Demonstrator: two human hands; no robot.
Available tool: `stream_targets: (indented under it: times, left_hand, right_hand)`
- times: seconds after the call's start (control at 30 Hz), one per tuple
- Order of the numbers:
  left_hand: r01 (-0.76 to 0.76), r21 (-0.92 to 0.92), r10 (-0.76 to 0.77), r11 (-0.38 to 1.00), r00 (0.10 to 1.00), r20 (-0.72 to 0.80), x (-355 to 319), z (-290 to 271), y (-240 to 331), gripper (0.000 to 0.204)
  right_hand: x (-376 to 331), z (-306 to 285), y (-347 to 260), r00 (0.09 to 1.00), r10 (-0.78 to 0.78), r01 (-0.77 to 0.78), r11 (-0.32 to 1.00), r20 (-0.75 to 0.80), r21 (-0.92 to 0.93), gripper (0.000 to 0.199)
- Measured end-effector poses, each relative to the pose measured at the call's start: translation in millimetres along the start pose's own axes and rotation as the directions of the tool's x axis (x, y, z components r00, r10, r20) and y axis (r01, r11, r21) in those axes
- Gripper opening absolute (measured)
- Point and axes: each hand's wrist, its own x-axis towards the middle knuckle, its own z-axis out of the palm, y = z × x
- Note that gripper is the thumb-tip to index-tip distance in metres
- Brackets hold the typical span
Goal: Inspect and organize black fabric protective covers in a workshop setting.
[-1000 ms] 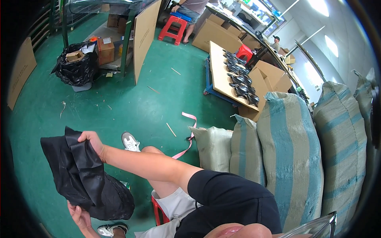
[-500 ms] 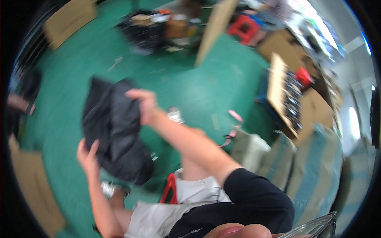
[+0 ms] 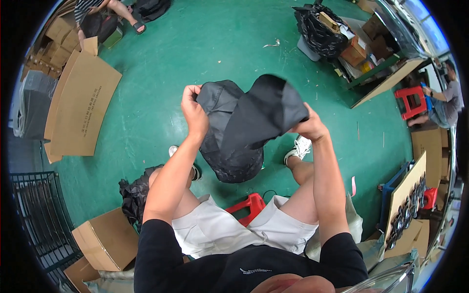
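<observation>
— Left hand (image 3: 195, 113) and right hand (image 3: 312, 126): what's held, seen from the head?

— Each grasps one side of a limp black fabric piece (image 3: 254, 117), hung between them.

— Any handling advice?

— Probably best to hold those sides apart and level; the cloth by the right hand could fold over.

— Room?

— Smooth green floor (image 3: 229, 44) stretches ahead of both hands; a brown cardboard panel (image 3: 83, 105) stands well left, a red plastic stool (image 3: 254, 206) nearer the body.

Open green floor (image 3: 234, 39) lies beyond the soft black fabric piece (image 3: 249, 117); a large brown cardboard box (image 3: 80, 102) blocks the left, a red plastic stool (image 3: 256, 205) the near middle.
</observation>
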Motion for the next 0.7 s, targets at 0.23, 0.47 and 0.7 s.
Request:
stream_targets:
  times: [0.23,0.47,0.7]
  left_hand:
    - [-0.095,0.002,0.095,0.995,0.995,-0.035,3.5,-10.2,-13.6,0.015]
    - [-0.202,0.108,0.202,0.974,0.979,0.012,18.9,-24.0,-9.9,0.019]
    - [0.008,-0.156,-0.006,0.988,1.000,0.013,31.6,-37.1,-3.7,0.013]
  right_hand:
    - [25.3,77.6,24.0,0.733,-0.433,0.639,0.170,0.526,-0.750,0.042]
    - [18.3,102.2,21.3,0.703,-0.475,0.643,0.105,0.529,-0.759,0.040]
    - [30.4,80.1,32.7,0.927,-0.324,0.360,0.910,-0.188,0.208,0.023]
